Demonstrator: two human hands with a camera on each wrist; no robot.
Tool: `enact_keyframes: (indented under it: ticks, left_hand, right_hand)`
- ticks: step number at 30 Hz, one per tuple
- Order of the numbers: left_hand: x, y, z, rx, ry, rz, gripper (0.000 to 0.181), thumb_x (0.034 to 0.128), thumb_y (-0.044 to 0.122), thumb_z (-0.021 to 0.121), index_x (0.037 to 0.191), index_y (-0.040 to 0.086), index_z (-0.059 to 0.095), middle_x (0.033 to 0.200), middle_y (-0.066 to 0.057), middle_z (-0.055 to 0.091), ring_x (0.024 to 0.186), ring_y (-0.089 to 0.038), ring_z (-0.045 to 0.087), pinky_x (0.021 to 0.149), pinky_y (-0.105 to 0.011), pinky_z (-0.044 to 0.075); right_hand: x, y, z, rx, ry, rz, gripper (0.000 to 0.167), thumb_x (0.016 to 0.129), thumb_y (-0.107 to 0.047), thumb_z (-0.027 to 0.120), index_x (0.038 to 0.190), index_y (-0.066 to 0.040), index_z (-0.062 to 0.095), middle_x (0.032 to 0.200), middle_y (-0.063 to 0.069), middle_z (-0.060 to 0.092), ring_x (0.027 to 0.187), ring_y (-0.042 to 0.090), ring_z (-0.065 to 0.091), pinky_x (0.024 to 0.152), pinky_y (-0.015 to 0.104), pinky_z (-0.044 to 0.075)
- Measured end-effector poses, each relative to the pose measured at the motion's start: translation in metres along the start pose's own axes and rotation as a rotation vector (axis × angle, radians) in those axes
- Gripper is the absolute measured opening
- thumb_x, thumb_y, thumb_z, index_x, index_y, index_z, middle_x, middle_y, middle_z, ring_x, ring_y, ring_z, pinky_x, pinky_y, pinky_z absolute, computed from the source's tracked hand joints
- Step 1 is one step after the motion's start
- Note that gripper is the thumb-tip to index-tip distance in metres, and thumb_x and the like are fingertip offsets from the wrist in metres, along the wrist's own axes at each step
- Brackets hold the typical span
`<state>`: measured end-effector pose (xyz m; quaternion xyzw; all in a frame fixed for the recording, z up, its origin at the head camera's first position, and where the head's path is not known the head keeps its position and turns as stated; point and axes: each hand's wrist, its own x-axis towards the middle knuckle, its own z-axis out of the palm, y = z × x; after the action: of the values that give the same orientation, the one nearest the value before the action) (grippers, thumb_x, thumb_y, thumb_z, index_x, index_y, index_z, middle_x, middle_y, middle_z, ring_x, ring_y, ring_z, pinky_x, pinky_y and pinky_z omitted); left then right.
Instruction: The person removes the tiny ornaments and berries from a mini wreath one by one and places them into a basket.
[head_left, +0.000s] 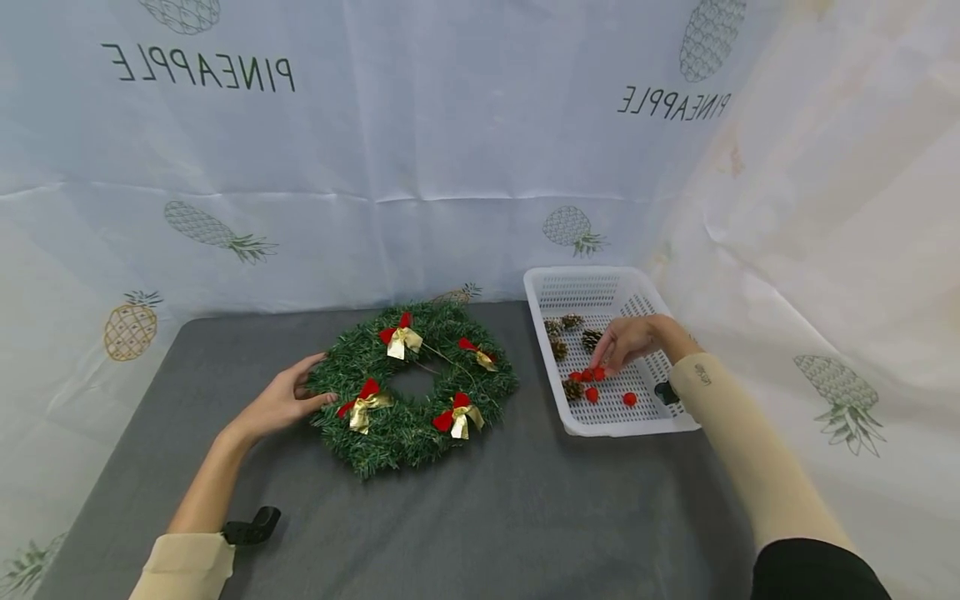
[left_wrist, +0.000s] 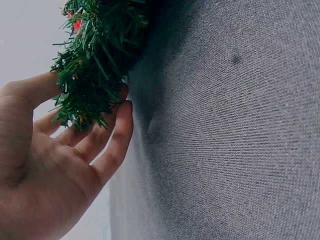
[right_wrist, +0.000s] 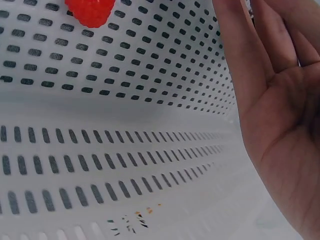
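A green wreath (head_left: 378, 446) lies on the table, set with several red and gold bows (head_left: 460, 416). My left hand (head_left: 281, 404) grips its left edge. In the left wrist view the thumb and fingers (left_wrist: 120, 142) curl round the green tips of the wreath (left_wrist: 95, 65). My right hand (head_left: 633, 340) reaches into a white basket (head_left: 603, 429), its fingertips down at several red berries (head_left: 587, 375). The right wrist view shows the palm (right_wrist: 280, 115) and fairly straight fingers, tips out of frame. A bumpy red berry (right_wrist: 91, 10) lies apart from them.
Several pine cones (head_left: 558, 348) lie in the left part of the basket. The grey cloth (head_left: 510, 508) covers the table. Hanging white fabric (head_left: 450, 125) with pineapple prints stands behind and at the right, close to the basket.
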<state>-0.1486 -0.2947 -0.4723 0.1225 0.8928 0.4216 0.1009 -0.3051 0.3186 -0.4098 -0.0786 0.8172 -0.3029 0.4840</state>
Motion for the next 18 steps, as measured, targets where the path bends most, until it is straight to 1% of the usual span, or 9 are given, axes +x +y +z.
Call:
enact_keyframes:
  ticks: [1,3,4,5,6,9,11,16,18]
  left_hand:
    - [0.0,0.0,0.0,0.001,0.0,0.001,0.087,0.1064,0.021,0.072,0.169,-0.01,0.02,0.152,-0.048,0.046,0.128,-0.064,0.061,0.096,-0.066,0.06]
    - [0.0,-0.001,0.0,0.0,-0.001,0.002,0.087,0.1064,0.021,0.072,0.169,-0.01,0.019,0.153,-0.049,0.045,0.128,-0.064,0.061,0.098,-0.067,0.059]
    - [0.001,-0.001,0.001,0.005,0.003,0.011,0.087,0.1063,0.021,0.072,0.169,-0.011,0.02,0.166,-0.047,0.03,0.139,-0.067,0.052,0.104,-0.072,0.055]
    - [0.001,-0.001,0.001,0.003,0.001,0.011,0.087,0.1063,0.021,0.072,0.169,-0.011,0.02,0.167,-0.047,0.028,0.14,-0.068,0.05,0.106,-0.073,0.054]
    - [0.002,-0.001,0.001,0.006,0.0,0.014,0.087,0.1064,0.021,0.072,0.169,-0.011,0.02,0.169,-0.047,0.022,0.143,-0.07,0.044,0.108,-0.076,0.051]
    - [0.002,-0.001,0.0,0.004,-0.004,0.013,0.088,0.1064,0.022,0.072,0.169,-0.011,0.019,0.169,-0.048,0.02,0.144,-0.07,0.043,0.108,-0.076,0.051]
    - [0.003,-0.002,0.0,0.004,-0.005,0.013,0.088,0.1065,0.022,0.072,0.169,-0.011,0.019,0.169,-0.048,0.02,0.143,-0.069,0.045,0.108,-0.075,0.052]
    - [0.003,-0.002,-0.001,0.003,-0.009,0.012,0.088,0.1064,0.021,0.072,0.169,-0.01,0.019,0.17,-0.047,0.021,0.143,-0.069,0.045,0.108,-0.075,0.052]
    - [0.003,-0.002,0.0,0.005,-0.011,0.009,0.088,0.1063,0.021,0.072,0.169,-0.01,0.019,0.17,-0.046,0.021,0.144,-0.071,0.043,0.108,-0.075,0.052]
  right_hand:
    - [0.001,0.001,0.0,0.009,-0.005,0.004,0.03,0.097,0.001,0.077,0.127,0.003,0.078,0.103,0.0,0.082,0.078,0.005,0.067,0.082,0.026,0.061]
    - [0.002,0.003,-0.001,0.018,-0.008,0.009,0.03,0.097,0.001,0.077,0.126,0.003,0.079,0.105,0.0,0.082,0.079,0.006,0.067,0.083,0.026,0.061]
    - [0.003,0.005,-0.001,0.023,-0.008,0.009,0.029,0.096,0.001,0.078,0.125,0.002,0.079,0.107,0.0,0.081,0.081,0.006,0.067,0.085,0.027,0.062]
    - [0.003,0.007,-0.001,0.019,-0.009,0.003,0.03,0.096,0.001,0.078,0.126,0.002,0.079,0.112,0.001,0.08,0.083,0.007,0.068,0.087,0.028,0.063]
    - [0.003,0.009,-0.002,0.011,-0.008,-0.002,0.03,0.096,0.001,0.078,0.126,0.002,0.079,0.117,0.003,0.08,0.086,0.008,0.07,0.088,0.03,0.063]
    - [0.002,0.013,-0.003,-0.003,0.007,-0.003,0.031,0.095,0.0,0.079,0.126,0.001,0.079,0.132,0.007,0.076,0.097,0.011,0.073,0.095,0.033,0.065]
    - [0.001,0.014,-0.004,-0.015,0.009,0.0,0.032,0.095,0.001,0.079,0.127,0.002,0.079,0.135,0.008,0.075,0.098,0.012,0.073,0.096,0.034,0.065]
    - [-0.002,0.012,-0.004,-0.011,-0.005,0.018,0.031,0.096,0.003,0.076,0.127,0.004,0.078,0.118,0.006,0.081,0.095,0.013,0.077,0.096,0.035,0.066]
    - [-0.002,0.011,-0.003,-0.009,-0.01,0.013,0.03,0.096,0.005,0.075,0.127,0.005,0.077,0.115,0.006,0.082,0.096,0.013,0.078,0.097,0.035,0.066]
